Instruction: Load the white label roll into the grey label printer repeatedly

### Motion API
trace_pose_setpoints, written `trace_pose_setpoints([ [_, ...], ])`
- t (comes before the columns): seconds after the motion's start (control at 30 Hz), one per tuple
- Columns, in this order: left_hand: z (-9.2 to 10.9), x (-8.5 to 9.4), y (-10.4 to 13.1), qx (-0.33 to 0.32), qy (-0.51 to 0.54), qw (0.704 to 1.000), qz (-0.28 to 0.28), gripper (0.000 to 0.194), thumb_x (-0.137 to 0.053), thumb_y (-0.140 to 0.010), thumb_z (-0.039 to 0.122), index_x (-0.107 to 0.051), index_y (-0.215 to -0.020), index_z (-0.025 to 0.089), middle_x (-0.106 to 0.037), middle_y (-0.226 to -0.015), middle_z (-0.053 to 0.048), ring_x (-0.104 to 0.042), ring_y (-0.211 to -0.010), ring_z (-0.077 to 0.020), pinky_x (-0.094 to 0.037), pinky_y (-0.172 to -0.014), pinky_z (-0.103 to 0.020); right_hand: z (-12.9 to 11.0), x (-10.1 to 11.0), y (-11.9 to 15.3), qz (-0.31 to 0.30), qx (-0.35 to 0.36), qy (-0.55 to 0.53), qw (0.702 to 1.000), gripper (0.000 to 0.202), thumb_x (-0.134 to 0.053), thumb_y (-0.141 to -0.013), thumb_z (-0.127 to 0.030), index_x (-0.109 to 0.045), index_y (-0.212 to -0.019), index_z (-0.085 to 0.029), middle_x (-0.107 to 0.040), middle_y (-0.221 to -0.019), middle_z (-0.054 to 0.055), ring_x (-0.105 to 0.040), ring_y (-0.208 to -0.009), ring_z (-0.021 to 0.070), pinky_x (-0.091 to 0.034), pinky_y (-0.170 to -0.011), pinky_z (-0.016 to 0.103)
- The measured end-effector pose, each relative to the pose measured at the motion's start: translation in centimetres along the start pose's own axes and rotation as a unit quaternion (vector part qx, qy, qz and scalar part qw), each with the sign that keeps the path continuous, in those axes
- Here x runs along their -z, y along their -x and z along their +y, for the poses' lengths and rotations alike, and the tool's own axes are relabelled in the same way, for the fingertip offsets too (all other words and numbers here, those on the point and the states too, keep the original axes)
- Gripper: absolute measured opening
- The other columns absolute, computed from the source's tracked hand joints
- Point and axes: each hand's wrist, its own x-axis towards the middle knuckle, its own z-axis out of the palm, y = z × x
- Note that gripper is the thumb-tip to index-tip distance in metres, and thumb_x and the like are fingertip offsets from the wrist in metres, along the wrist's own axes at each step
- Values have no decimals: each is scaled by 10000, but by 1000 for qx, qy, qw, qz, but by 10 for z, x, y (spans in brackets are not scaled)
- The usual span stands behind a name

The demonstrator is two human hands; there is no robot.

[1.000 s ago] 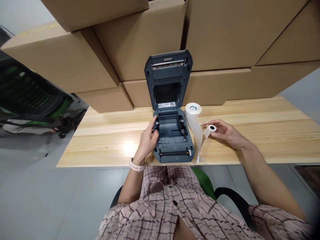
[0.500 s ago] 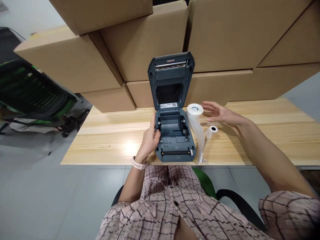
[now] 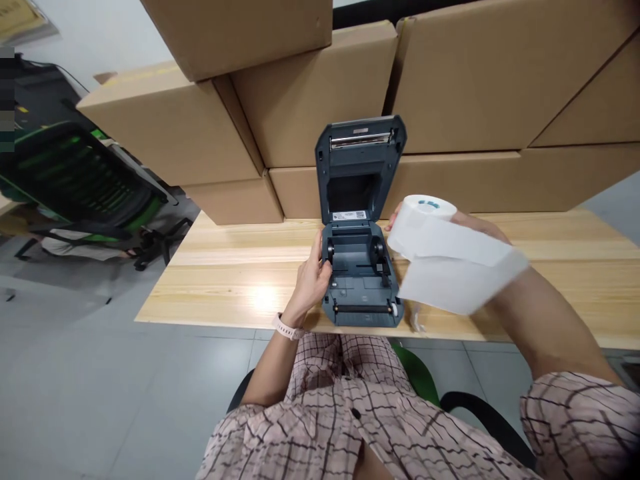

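A dark grey label printer (image 3: 357, 287) stands on the table with its lid raised; its roll compartment holds no roll. My left hand (image 3: 313, 277) grips the printer's left side, thumb over the edge. To the right of the printer, my right hand (image 3: 480, 227) is wrapped round a large white label roll (image 3: 425, 207), mostly hidden behind it. A wide strip of labels hangs loose from the roll and covers part of my right forearm. Below this strip, a crumpled white end (image 3: 417, 320) lies by the table's front edge.
Cardboard boxes (image 3: 310, 100) are stacked along the back of the wooden table (image 3: 225, 280). A black and green office chair (image 3: 85, 187) stands on the floor at the left. Another person's leg shows beyond that chair.
My right hand has taken hold of the large roll and lifted it, and its strip has swung out to the right. The small roll is now hidden. The view has shifted slightly.
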Motion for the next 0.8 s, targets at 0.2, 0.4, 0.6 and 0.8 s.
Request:
trace_pose_setpoints([
  [0.2, -1, -2, 1, 8, 16, 1000, 3, 802, -495, -1032, 299, -181, -1769, 271, -517, -1711, -149, -619, -1462, -319, -440, -1233, -561, -58, -48, -41, -213, 12, 324, 922, 654, -871, -680, -637, -713, -1170, -235, -807, -1131, 84, -740, -972, 312, -566, -835, 401],
  [0.4, 2, -1, 1, 4, 5, 1000, -2, 803, -467, -1046, 317, -141, -1777, 256, -533, -1700, -152, -621, -1454, -331, -448, -1220, -553, -62, -82, -67, -213, -24, 488, 846, 572, -812, -751, -602, -700, -1162, -221, -782, -1206, 128, -737, -1063, 383, -538, -855, 441],
  [0.6, 0, -1, 2, -4, 5, 1000, 9, 794, -483, -1035, 312, -190, -1771, 270, -601, -1642, -147, -707, -1301, -297, -511, -1143, -519, -39, -89, -83, -230, -61, 487, 840, 653, -881, -662, -704, -755, -1083, -221, -813, -1180, 146, -760, -1044, 391, -562, -852, 454],
  [0.8, -1, -2, 2, -3, 10, 1000, 6, 782, -469, -1038, 287, -197, -1771, 311, -576, -1670, -113, -706, -1265, -281, -520, -1119, -513, -28, -92, -65, -195, -8, 465, 863, 706, -785, -844, -661, -734, -1322, -142, -754, -1346, 228, -707, -1229, 453, -551, -1029, 571],
])
